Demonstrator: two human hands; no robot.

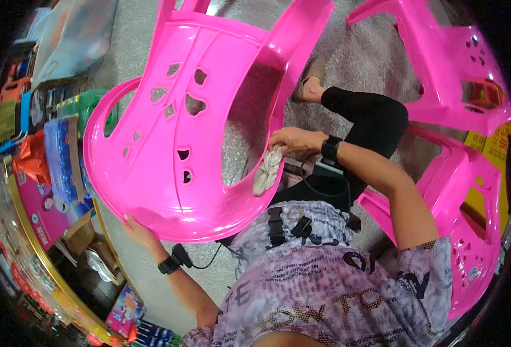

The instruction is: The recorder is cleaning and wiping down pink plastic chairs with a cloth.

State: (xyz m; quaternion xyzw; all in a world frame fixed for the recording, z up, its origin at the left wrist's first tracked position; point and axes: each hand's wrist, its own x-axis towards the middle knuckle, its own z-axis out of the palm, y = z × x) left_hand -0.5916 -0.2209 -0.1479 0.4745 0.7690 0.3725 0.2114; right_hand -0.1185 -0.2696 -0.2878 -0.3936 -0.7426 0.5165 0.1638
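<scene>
A: Starting at the far left, an orange-red bag (34,159) is sitting just beside a blue plastic-wrapped pack (58,153), with a pink box (40,211) below them. And the hands?

B: The left hand (144,236) is up at the chair's near rim, fingertips touching it! Most of the fingers are hidden, so I can't tell whether they close around it. There's a black band (168,265) on that wrist.

A: And there's the big one: a pink plastic armchair (151,196), tilted right in front of the person, curved rim towards the body, cut-outs running down its broad panel.

B: Across to its right side now! A crumpled white cloth (267,173) lies against the armrest, and the right hand (297,140) is gripping its upper end, fingers bunched over it at the armrest's edge.

A: Another black band (330,149) on that wrist, and a bent leg in black trousers (377,115) just beyond.

B: Finishing far right: two more pink chairs, one farther off (443,87), one nearer (440,173), with a yellow printed panel (501,147) behind them.
</scene>
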